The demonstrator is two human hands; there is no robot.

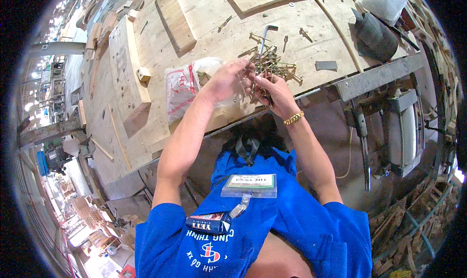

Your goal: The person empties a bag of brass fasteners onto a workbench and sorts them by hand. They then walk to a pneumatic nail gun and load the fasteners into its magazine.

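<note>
A loose pile of long thin screws lies near the front edge of the wooden worktop. At its near side my left hand has its fingers curled in, with screws at the fingertips. Close against it, my right hand, with a gold bracelet at the wrist, is closed round several screws. The fingers partly hide what lies between the two hands. A clear plastic bag with red print lies beside and partly under my left hand. Behind the pile, a hex key rests with its short end bent to the right.
Wooden blocks and a flat board lie on the worktop to the left. Several single screws are scattered behind the pile. At the right are a small dark sheet, a dark roll and a metal clamp.
</note>
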